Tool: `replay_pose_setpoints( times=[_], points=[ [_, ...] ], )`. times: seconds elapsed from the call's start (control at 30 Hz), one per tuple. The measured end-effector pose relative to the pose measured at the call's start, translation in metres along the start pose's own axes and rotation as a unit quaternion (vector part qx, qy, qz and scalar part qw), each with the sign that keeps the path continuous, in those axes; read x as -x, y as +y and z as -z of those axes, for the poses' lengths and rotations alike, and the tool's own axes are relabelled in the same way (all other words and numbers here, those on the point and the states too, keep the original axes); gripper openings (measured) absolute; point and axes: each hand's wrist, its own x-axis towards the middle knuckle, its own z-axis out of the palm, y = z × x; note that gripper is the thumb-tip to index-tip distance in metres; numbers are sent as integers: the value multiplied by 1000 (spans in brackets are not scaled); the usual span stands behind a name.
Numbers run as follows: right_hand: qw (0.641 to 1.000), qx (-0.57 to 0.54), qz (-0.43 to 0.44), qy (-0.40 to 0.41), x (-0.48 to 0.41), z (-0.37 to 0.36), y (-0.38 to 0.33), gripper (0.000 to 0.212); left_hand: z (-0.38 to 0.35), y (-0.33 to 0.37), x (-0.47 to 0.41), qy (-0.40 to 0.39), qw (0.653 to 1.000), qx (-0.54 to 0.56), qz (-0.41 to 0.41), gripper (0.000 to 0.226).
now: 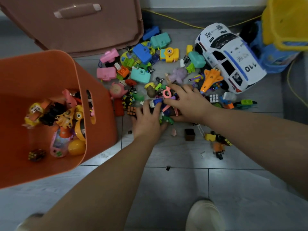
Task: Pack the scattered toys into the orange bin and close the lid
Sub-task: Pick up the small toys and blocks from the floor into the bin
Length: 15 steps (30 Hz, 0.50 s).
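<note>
Orange plastic bin (103, 117) was recorded at left on the grey tiled floor (175, 189), open-topped and partly filled; its dusty-pink lid (80, 29) was seen lying behind it. At centre, left hand (148, 120) and right hand (188, 102) were noted curled round a clump of small mixed toys (165, 97). Scattered plastic toys (143, 52) were crowded beyond. A white police car toy (230, 59) was logged at right.

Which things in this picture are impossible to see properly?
Head view:
- toys under the left hand and right hand: covered by fingers; grip unclear.
- lid: cut off by the top edge.
- bin: cut off by the left edge.
- yellow bucket: cut off by the top right corner.
</note>
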Motion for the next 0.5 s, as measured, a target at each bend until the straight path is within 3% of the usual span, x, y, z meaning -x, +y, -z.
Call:
replay_pose_setpoints(
  times=[0.27, 0.5],
  points=[
    [997, -68, -20, -33, -5, 12, -9, 63, 22, -5, -6, -75, 988, 126, 43, 48],
    [995, -88, -41, 8, -1, 44, -16, 65, 59, -8, 10, -2, 982, 182, 42, 44]
  ],
)
